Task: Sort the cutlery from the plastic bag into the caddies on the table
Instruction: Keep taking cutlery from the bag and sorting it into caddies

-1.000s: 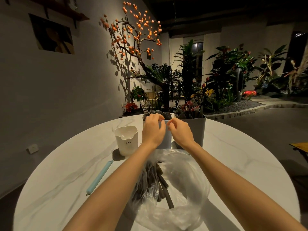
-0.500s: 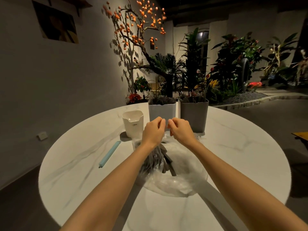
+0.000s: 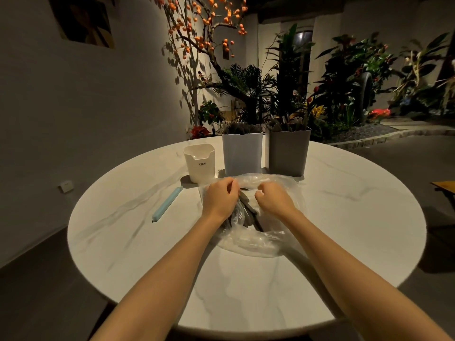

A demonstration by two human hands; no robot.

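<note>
Cutlery (image 3: 247,214) lies in the bag (image 3: 256,238); left hand (image 3: 219,198) and right hand (image 3: 273,200) both pinch its rim.

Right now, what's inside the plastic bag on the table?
Inside the plastic bag, dark cutlery handles show between the left hand and right hand. Hands and crinkled plastic cover their ends and count.

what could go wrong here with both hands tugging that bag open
1. The left hand and right hand pinch the thin plastic bag; pulling apart may tear it and scatter the dark cutlery.
2. The bag mouth lies right before the white caddy and grey caddy; a jerk forward might knock them.
</note>
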